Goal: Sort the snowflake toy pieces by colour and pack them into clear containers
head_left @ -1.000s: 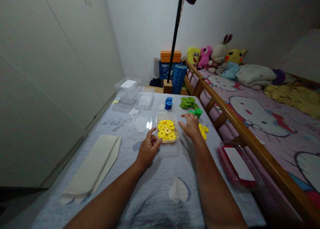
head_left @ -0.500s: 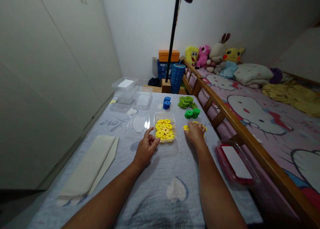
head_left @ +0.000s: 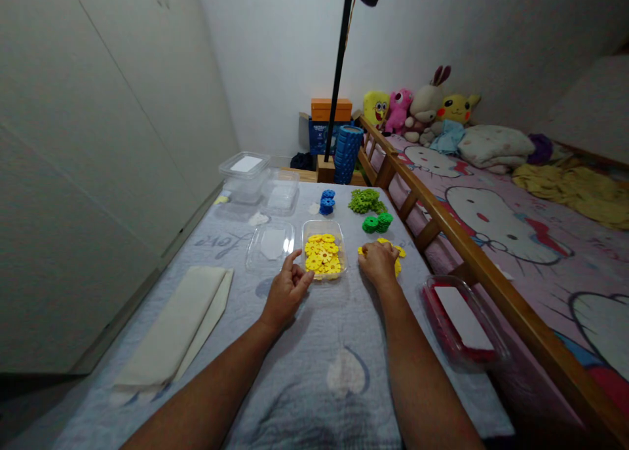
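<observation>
A see-through plastic box (head_left: pixel 324 225) in the middle of the table holds a heap of yellow flower-shaped discs (head_left: pixel 323 253). My left hand (head_left: pixel 287 293) rests at the box's near left corner, fingers apart and holding nothing. To the right of the box, my right hand (head_left: pixel 379 264) has its fingers curled down over more yellow discs (head_left: pixel 399 250) lying on the cloth. A yellow edge shows by its fingertips; how many discs it grips is hidden. Left of the box lies a see-through lid (head_left: pixel 255 252) with a white label.
Blue discs (head_left: pixel 327 204), dark green discs (head_left: pixel 377 223) and a light green heap (head_left: pixel 366 201) sit toward the back. Stacked boxes (head_left: pixel 246 181) stand back left. A folded cloth (head_left: pixel 177 332) lies at left, a red-filled box (head_left: pixel 462 322) at right beside the wooden bed rail (head_left: pixel 442 224).
My right hand has shifted slightly left, uncovering more yellow discs on its right side. My left hand stays beside the box.
</observation>
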`<state>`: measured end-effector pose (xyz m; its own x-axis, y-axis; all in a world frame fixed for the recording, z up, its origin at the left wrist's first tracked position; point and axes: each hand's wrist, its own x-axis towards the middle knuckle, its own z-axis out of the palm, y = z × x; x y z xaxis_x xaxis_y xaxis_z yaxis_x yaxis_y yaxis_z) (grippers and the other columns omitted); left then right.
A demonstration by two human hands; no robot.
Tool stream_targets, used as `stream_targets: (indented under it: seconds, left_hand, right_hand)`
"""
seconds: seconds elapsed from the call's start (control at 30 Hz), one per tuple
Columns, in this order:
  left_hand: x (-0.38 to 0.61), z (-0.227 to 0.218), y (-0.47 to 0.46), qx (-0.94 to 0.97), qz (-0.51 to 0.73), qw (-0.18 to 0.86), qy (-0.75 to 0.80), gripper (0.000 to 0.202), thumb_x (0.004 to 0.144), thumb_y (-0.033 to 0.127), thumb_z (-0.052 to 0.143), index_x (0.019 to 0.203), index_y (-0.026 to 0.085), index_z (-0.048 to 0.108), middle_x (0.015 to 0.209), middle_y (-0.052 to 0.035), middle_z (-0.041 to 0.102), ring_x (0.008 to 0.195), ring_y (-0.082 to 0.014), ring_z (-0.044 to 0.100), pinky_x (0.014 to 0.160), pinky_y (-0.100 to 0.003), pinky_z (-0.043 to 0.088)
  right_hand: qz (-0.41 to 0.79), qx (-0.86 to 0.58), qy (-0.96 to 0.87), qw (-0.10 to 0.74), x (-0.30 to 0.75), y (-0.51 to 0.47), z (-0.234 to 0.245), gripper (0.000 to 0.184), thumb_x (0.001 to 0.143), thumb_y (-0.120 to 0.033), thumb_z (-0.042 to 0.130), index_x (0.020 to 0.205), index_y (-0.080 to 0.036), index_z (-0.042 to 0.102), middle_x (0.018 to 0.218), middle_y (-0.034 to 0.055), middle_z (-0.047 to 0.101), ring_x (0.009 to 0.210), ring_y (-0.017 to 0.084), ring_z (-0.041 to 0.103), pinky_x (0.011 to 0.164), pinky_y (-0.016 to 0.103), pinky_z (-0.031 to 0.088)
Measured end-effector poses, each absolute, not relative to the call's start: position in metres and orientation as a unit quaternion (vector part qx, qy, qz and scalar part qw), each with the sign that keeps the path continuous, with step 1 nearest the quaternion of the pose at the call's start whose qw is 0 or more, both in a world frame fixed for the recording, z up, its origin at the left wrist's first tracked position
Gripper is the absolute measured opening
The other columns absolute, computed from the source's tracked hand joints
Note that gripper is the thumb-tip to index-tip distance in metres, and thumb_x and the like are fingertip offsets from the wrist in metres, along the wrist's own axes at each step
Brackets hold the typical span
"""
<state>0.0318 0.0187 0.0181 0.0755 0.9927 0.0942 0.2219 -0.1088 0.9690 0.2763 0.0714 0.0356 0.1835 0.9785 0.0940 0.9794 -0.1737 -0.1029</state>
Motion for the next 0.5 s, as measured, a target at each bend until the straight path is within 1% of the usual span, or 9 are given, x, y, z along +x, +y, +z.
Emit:
stream_targets:
  seconds: [0.1, 0.2, 0.27, 0.33, 0.4, 0.5]
  left_hand:
    - [0.031, 0.018, 0.019, 0.595, 0.447, 0.428, 0.513, 0.061, 0.092, 0.044, 0.058, 0.145, 0.018, 0.042, 0.072, 0.0067, 0.049, 0.062, -0.0120, 0.048, 0.061, -0.025, 0.040]
    - [0.031, 0.019, 0.019, 0.595, 0.446, 0.429, 0.514, 0.061, 0.092, 0.044, 0.058, 0.145, 0.019, 0.043, 0.073, 0.0065, 0.050, 0.062, -0.0119, 0.049, 0.062, -0.025, 0.040]
    - [0.032, 0.019, 0.019, 0.593, 0.446, 0.431, 0.513, 0.060, 0.092, 0.044, 0.058, 0.144, 0.019, 0.043, 0.073, 0.0064, 0.051, 0.061, -0.0117, 0.049, 0.061, -0.025, 0.040]
    - [0.032, 0.019, 0.018, 0.591, 0.448, 0.433, 0.512, 0.060, 0.092, 0.044, 0.058, 0.144, 0.019, 0.043, 0.073, 0.0064, 0.051, 0.061, -0.0116, 0.048, 0.060, -0.025, 0.040]
    - [0.032, 0.019, 0.018, 0.588, 0.451, 0.436, 0.510, 0.061, 0.091, 0.044, 0.058, 0.144, 0.019, 0.043, 0.073, 0.0065, 0.050, 0.061, -0.0115, 0.048, 0.060, -0.024, 0.039]
    - [0.033, 0.020, 0.018, 0.586, 0.449, 0.442, 0.510, 0.061, 0.091, 0.044, 0.059, 0.144, 0.018, 0.043, 0.073, 0.0066, 0.050, 0.061, -0.0111, 0.048, 0.060, -0.024, 0.039]
  right_hand:
    - [-0.013, -0.771, -0.624, 0.128, 0.278, 0.073, 0.035, 0.025, 0.093, -0.024, 0.051, 0.092, -0.018, 0.076, 0.101, 0.0119, 0.074, 0.106, 0.030, 0.055, 0.091, 0.043, 0.030]
    - [-0.030, -0.754, -0.608, 0.245, 0.278, 0.073, 0.041, 0.026, 0.095, -0.022, 0.048, 0.095, -0.018, 0.074, 0.103, 0.0109, 0.073, 0.103, 0.027, 0.055, 0.092, 0.041, 0.032]
    - [-0.012, -0.708, -0.624, 0.330, 0.275, 0.072, 0.049, 0.025, 0.096, -0.024, 0.048, 0.096, -0.019, 0.073, 0.105, 0.0097, 0.071, 0.102, 0.025, 0.055, 0.092, 0.039, 0.034]
    - [0.029, -0.644, -0.661, 0.383, 0.268, 0.070, 0.057, 0.023, 0.096, -0.027, 0.050, 0.094, -0.021, 0.072, 0.103, 0.0078, 0.068, 0.103, 0.024, 0.055, 0.093, 0.037, 0.036]
    - [0.069, -0.597, -0.698, 0.390, 0.256, 0.065, 0.063, 0.020, 0.095, -0.028, 0.052, 0.094, -0.022, 0.071, 0.105, 0.0066, 0.066, 0.105, 0.023, 0.053, 0.096, 0.036, 0.037]
    - [0.106, -0.587, -0.728, 0.338, 0.237, 0.058, 0.066, 0.017, 0.092, -0.024, 0.055, 0.093, -0.023, 0.071, 0.115, 0.0067, 0.063, 0.114, 0.024, 0.050, 0.099, 0.038, 0.035]
